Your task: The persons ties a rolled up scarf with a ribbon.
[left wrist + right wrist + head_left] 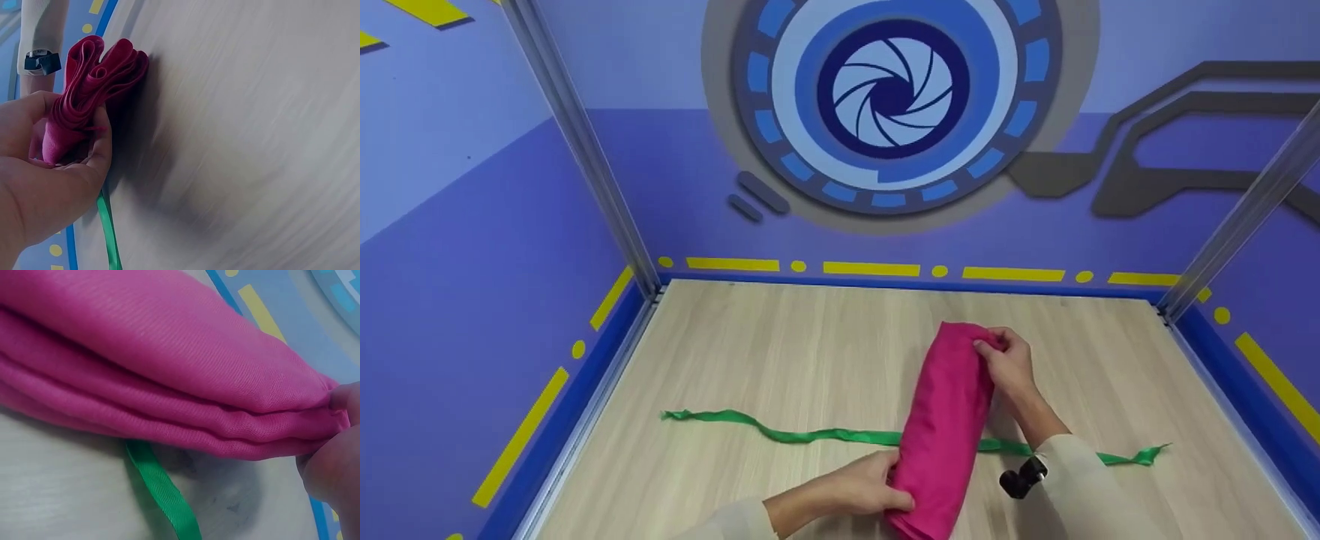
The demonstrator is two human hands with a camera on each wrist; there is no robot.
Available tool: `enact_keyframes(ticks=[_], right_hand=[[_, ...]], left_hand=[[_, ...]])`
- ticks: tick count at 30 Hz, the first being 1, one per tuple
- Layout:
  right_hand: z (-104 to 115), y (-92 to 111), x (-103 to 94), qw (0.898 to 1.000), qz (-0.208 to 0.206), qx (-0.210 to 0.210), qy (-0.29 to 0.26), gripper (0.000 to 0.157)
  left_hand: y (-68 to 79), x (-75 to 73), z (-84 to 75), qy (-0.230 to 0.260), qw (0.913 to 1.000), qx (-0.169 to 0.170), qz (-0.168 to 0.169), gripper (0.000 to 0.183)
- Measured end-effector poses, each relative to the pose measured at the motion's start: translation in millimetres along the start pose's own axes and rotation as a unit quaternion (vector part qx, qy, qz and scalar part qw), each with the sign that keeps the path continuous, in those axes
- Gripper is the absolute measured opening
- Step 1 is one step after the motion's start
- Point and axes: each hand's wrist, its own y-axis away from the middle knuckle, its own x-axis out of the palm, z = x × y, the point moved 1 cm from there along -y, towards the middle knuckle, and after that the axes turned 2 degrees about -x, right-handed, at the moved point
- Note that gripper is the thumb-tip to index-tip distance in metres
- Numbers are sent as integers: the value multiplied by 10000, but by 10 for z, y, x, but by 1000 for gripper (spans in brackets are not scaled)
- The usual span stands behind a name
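A bright pink cloth (945, 427), folded and rolled into a long bundle, lies aslant over the middle of a green ribbon (840, 435). My left hand (859, 484) grips the bundle's near end, thumb on top. In the left wrist view, the layered folds of the cloth (84, 95) show at that end, between thumb and fingers. At the far end my right hand (1011, 364) pinches the upper right corner. Seen from the right wrist, several stacked layers of the cloth (169, 371) run toward the pinching fingers, with the ribbon (163, 489) emerging below.
The wooden tabletop (780, 352) is bounded by blue-purple panels (675, 180) at the back and sides. Metal posts (585, 150) stand at the back corners. One ribbon end reaches far left, the other passes under the right forearm. A small black device (1021, 478) sits on the right cuff.
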Motion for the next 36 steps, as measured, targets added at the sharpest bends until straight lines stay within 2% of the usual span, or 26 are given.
enact_keyframes(ticks=[6,14,21,36], right_hand=[[46,-29,48,9999,38,-46,-115,25],[59,-36,106,9997,119,-68,-198,25],[64,-24,156,9996,263,-45,-103,29],[27,-17,253,9997,175,-132,-84,25]], left_hand=[[17,35,-43,51,9999,53,-69,41],[34,92,-65,495,9985,154,187,49],[-20,134,-4,488,9985,0,244,47],[38,259,-3,1130,9934,-76,189,44]])
